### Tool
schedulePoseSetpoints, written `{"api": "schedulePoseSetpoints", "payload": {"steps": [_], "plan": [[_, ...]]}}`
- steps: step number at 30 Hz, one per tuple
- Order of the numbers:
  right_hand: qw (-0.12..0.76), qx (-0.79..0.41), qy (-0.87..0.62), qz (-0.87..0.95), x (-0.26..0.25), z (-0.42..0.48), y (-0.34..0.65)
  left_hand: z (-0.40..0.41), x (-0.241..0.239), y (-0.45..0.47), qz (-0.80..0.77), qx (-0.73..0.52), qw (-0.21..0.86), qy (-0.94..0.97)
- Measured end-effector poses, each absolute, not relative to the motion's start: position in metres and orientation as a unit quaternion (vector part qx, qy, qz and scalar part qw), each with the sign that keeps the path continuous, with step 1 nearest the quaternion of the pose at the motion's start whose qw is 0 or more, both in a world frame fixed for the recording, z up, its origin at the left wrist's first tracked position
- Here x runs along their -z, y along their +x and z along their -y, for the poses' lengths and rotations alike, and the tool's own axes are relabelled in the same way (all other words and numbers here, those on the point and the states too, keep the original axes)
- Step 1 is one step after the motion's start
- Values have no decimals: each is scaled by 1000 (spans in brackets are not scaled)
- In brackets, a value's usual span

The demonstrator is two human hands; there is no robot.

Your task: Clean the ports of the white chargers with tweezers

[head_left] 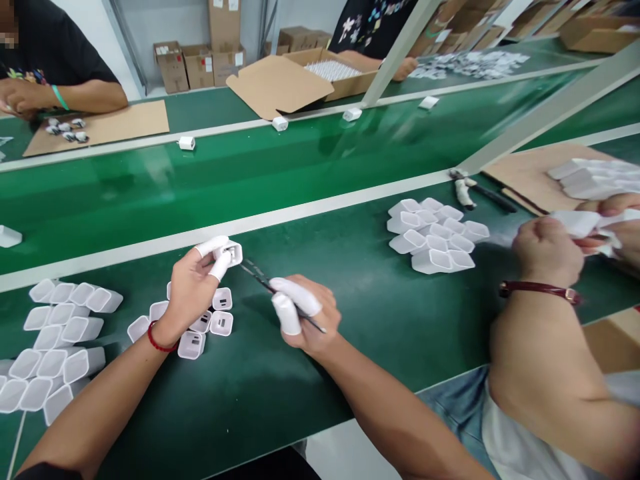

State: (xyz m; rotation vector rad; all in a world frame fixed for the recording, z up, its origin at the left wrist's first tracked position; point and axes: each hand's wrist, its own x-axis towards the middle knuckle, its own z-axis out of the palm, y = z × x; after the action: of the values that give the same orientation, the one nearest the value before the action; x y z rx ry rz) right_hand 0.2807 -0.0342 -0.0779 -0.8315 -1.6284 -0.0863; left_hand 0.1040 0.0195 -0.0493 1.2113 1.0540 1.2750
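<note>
My left hand (196, 280), with white finger cots on thumb and forefinger, pinches a small white charger shell (231, 253) above the green bench. My right hand (306, 315), also in finger cots, grips thin dark tweezers (260, 278) whose tips point toward the shell. Below my left hand lies a small cluster of white shells (210, 325). A larger pile of shells (55, 347) sits at the far left.
A green conveyor belt (280, 167) carries single white shells. A co-worker's arm (545, 347) at the right holds white parts, next to another shell heap (435, 233). Across the belt, people sit by cardboard sheets and an open box (310, 77).
</note>
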Motion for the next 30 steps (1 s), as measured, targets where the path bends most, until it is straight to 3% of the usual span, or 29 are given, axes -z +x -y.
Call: {"api": "schedulePoseSetpoints", "payload": {"steps": [4,10,18,24,30], "plan": [[641,83,-433,628,78,21,294,-27,40,98,-447,-507,604,422],[511,-7,-546,663,108,-10,302,-26,27,94,-395,-441,722,359],[501,-176,-568,629,130,-25,307,-31,17,96,-487,-434,710,265],[500,-181,-574,623,129,-27,306,-32,20,99,-501,-437,697,269],[517,-197,-570,608,127,-27,305,-43,19,96,-486,-459,632,392]]}}
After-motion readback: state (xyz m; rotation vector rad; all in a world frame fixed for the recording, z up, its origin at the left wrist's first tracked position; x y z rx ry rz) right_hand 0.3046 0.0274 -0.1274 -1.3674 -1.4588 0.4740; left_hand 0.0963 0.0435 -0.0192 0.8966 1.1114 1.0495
